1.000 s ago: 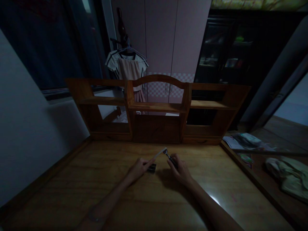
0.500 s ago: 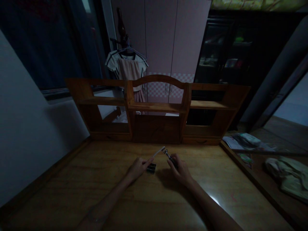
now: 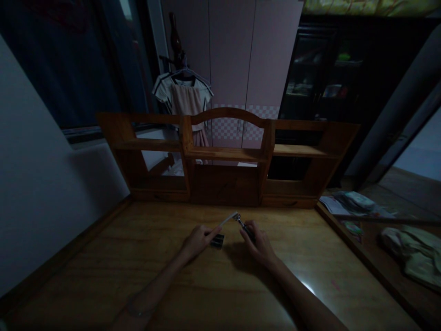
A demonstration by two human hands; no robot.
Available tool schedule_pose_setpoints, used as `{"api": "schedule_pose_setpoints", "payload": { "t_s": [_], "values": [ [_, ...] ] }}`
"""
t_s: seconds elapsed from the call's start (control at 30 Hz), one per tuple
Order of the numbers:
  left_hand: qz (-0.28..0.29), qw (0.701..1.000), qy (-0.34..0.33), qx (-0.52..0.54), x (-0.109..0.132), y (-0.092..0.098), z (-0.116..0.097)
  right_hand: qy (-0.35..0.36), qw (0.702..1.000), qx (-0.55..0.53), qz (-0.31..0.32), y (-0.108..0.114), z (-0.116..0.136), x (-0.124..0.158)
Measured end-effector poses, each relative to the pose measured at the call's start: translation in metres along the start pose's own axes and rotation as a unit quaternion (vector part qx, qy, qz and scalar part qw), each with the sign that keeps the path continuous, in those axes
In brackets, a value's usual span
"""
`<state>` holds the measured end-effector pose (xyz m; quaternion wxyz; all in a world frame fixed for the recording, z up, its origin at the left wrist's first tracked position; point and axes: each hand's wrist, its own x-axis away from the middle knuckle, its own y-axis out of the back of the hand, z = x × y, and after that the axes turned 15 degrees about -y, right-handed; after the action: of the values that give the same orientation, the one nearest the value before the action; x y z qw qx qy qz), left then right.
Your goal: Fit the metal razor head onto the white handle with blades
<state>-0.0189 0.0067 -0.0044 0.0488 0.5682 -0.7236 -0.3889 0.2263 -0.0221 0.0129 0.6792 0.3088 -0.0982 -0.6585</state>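
My left hand [image 3: 198, 241] is closed on a thin white toothbrush [image 3: 227, 219], whose bristled end points up and to the right. In my right hand [image 3: 258, 243] is a razor with a dark handle and a shiny metal head [image 3: 238, 218]. The toothbrush tip meets or nearly meets the razor head above the wooden desk; I cannot tell whether they touch. Just right of my left fingers, a small black slotted object [image 3: 217, 241] lies on the desk, partly hidden by that hand.
A wooden shelf unit [image 3: 225, 154] stands along the desk's [image 3: 193, 294] far edge. Papers [image 3: 344, 203] and crumpled cloth [image 3: 416, 257] lie beyond the right edge. A white wall [image 3: 51, 184] borders the left side. Clothes [image 3: 188, 99] hang behind the shelf.
The toothbrush tip has shifted slightly down and right, closer to the razor head. Both hands keep their grip and have barely moved.
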Motion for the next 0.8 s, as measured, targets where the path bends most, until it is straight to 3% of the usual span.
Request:
{"api": "schedule_pose_setpoints", "payload": {
  "t_s": [0.13, 0.33, 0.67, 0.8],
  "values": [
    [-0.056, 0.998, -0.013, 0.028, 0.0, 0.002, -0.005, 0.007, 1.0, -0.001, -0.007, 0.0, 0.001, 0.0],
    [0.008, 0.998, -0.031, 0.061, 0.001, 0.0, -0.012, 0.012, 1.0, -0.002, -0.014, 0.0, -0.002, -0.001],
    [-0.016, 0.999, -0.009, 0.05, 0.004, 0.001, -0.016, 0.012, 1.0, 0.003, -0.017, -0.002, 0.0, 0.0],
    [0.007, 0.998, -0.005, 0.063, 0.003, -0.002, -0.013, 0.009, 1.0, 0.002, -0.018, -0.001, -0.002, -0.001]
  ]
}}
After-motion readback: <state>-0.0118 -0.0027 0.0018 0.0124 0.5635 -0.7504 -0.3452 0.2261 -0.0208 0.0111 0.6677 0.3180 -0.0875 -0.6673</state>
